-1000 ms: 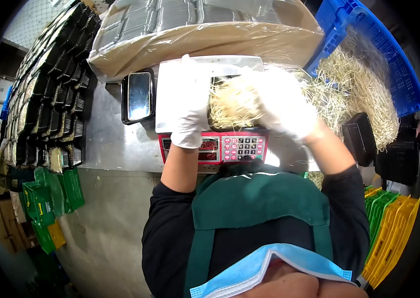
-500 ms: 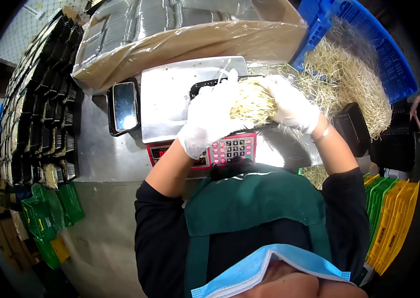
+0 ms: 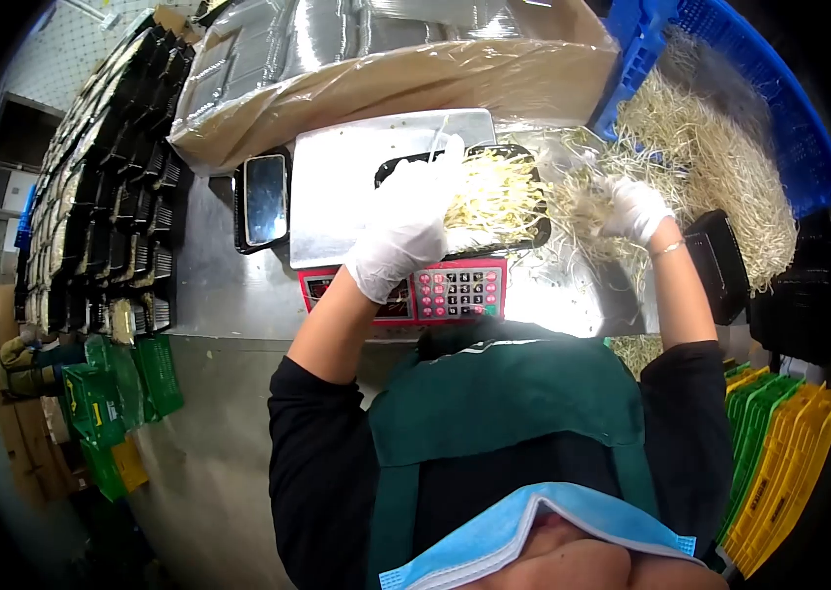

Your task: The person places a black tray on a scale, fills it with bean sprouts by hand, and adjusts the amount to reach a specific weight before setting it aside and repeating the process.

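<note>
A black tray point(image 3: 523, 232) heaped with pale bean sprouts point(image 3: 492, 197) sits on the steel plate of a red-fronted scale point(image 3: 356, 177). My left hand point(image 3: 405, 221), in a white glove, rests on the left side of the sprout heap, fingers spread over it. Off to the right of the tray, my gloved right hand point(image 3: 631, 208) is closed on a tuft of loose sprouts at the edge of the big sprout pile point(image 3: 720, 167).
A tilted blue crate point(image 3: 789, 108) holds the pile. A plastic-lined cardboard box point(image 3: 386, 69) stands behind the scale, a phone point(image 3: 265, 199) to its left. Rows of filled black trays point(image 3: 101, 197) line the left. Empty black trays point(image 3: 715, 261) sit right; green and yellow crates point(image 3: 779, 452) below.
My right hand left the tray and moved right to the loose sprouts. My left hand stayed on the heap in the tray.
</note>
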Motion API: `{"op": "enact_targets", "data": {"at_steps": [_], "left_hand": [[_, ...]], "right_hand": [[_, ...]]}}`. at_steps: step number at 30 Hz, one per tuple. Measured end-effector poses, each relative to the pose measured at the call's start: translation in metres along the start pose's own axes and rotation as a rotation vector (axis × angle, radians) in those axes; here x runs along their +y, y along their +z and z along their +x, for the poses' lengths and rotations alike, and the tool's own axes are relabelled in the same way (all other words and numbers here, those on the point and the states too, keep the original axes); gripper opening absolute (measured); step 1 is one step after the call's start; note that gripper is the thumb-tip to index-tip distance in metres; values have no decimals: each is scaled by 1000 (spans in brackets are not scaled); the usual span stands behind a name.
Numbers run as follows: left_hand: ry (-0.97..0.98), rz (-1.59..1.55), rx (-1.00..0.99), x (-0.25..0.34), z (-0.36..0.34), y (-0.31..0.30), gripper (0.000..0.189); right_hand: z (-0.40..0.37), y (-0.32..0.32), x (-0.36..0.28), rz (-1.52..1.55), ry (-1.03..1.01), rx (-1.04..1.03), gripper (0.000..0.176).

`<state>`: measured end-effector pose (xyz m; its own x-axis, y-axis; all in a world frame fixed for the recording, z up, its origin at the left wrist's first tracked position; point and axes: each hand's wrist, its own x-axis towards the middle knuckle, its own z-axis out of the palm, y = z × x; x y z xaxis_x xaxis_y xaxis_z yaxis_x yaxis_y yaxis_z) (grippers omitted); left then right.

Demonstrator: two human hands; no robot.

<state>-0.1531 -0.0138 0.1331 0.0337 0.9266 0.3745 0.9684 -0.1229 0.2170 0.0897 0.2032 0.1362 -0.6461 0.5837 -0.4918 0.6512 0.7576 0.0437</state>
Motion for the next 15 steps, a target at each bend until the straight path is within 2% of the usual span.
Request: {"op": "enact_targets", "data": {"at_steps": [2, 4, 5, 6, 8, 9, 10, 11, 12, 13, 14, 15], "left_hand": [[9, 4, 10, 4, 2, -1, 73], [-39, -69, -14, 8, 5, -4, 74], [-42, -43, 49, 11, 5, -5, 64], [-38, -44, 44, 10, 4, -5, 64], [27, -76, 35, 6, 3, -5, 46], [86, -23, 27, 0, 2, 1, 35], [-18, -55, -49, -1, -5, 4, 44], [-27, -129, 25, 4, -3, 0, 48], [-38, -207, 103, 7, -1, -1, 52], [21, -200, 238, 4, -3, 3, 58], [22, -210, 245, 4, -1, -1, 58], [-24, -343, 160, 5, 2, -10, 67]], "right_hand": [[-6, -11, 5, 119, -146, 407, 74], [-22, -52, -27, 157, -328, 656, 82], [-15, -65, -50, 237, -577, 742, 84], [-7, -77, -74, 316, -826, 823, 86], [-8, -90, -125, 220, -986, 628, 91], [5, -76, -132, 244, -1079, 734, 92], [20, -61, -138, 272, -1168, 841, 94], [20, -66, -136, 284, -1067, 586, 96], [17, -66, -129, 286, -1058, 590, 96], [12, -64, -119, 309, -908, 485, 93], [9, -62, -111, 327, -756, 378, 91], [7, -57, -108, 401, -810, 379, 80]]}}
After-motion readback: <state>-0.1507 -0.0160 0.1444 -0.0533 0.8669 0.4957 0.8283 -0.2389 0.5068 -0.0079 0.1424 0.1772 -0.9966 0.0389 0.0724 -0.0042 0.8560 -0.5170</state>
